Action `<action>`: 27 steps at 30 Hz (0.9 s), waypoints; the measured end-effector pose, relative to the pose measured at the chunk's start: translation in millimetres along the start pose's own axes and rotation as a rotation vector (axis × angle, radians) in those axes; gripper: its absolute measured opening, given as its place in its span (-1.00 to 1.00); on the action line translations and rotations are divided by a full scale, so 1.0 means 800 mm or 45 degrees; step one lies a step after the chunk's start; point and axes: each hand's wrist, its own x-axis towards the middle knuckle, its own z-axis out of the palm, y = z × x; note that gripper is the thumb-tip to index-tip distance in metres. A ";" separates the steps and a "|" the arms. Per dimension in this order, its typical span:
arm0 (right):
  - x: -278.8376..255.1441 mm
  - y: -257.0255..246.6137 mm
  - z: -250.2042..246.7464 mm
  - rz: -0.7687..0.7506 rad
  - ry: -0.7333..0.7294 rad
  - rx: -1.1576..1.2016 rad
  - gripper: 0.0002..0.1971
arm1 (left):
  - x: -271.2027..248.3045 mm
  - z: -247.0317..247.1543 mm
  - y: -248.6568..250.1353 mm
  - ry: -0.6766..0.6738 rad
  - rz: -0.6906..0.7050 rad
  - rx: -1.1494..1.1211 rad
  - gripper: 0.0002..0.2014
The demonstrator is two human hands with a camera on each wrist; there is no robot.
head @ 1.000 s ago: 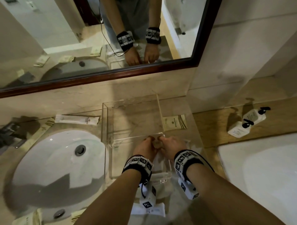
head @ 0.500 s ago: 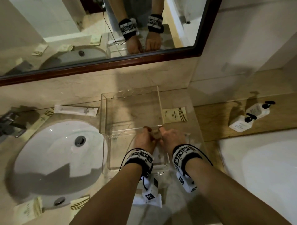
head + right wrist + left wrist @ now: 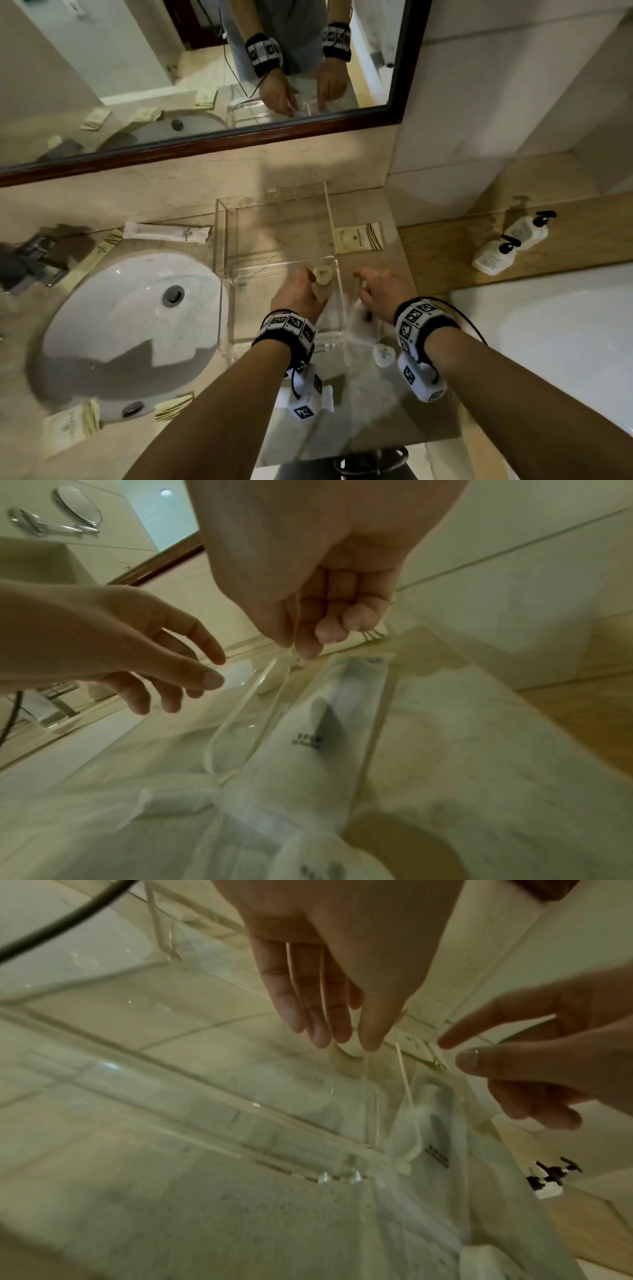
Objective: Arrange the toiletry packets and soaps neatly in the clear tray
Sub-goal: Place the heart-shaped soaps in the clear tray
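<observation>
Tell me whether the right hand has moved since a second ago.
Yes. The right hand has moved rightward, off the left hand, and now lies outside the clear tray's right wall.

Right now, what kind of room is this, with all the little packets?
Most likely a hotel bathroom. There is a white sink set in a marble counter under a big wall mirror, two pump bottles near what looks like a bathtub, and small branded toiletry packets lying around a clear tray.
</observation>
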 end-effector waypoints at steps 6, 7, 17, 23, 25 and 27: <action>-0.037 0.016 0.010 0.064 -0.067 -0.054 -0.77 | -0.036 -0.006 0.020 -0.041 0.098 0.063 -0.65; -0.047 0.017 0.012 0.085 -0.073 -0.057 -0.76 | -0.045 -0.006 0.023 -0.045 0.128 0.072 -0.66; -0.125 0.034 0.052 0.319 -0.152 0.088 -0.62 | -0.106 0.042 0.027 -0.359 0.448 0.249 -0.60; -0.128 0.046 0.093 0.338 -0.078 0.142 -0.70 | -0.109 0.070 0.029 -0.459 0.459 0.297 -0.47; -0.125 0.051 0.103 0.327 -0.049 0.135 -0.69 | -0.107 0.079 0.034 -0.468 0.498 0.316 -0.52; -0.122 0.054 0.109 0.334 -0.031 0.146 -0.65 | -0.104 0.086 0.038 -0.479 0.515 0.324 -0.56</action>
